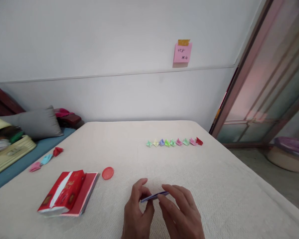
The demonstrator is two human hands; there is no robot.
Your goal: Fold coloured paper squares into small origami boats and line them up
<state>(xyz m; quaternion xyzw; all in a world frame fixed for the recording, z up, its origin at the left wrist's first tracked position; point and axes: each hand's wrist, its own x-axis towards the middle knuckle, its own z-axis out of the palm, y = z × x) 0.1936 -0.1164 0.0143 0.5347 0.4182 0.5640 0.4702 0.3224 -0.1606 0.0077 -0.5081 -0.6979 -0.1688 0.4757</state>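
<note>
Close to the table's front, a small folded piece of purple-blue paper is held nearly edge-on between both hands. My left hand pinches its left end between thumb and fingers. On the right end, the fingers of my right hand are closed over the paper, and the thumb is mostly hidden. Farther back stands a row of several small folded paper pieces in green, yellow, purple, pink and red, among them a purple one and a red one.
A red tissue pack lies on a stack of coloured paper at left, near a round red lid. Three folded papers, including a light blue one, sit by the left edge of the cloth-covered table. A pink note hangs on the wall.
</note>
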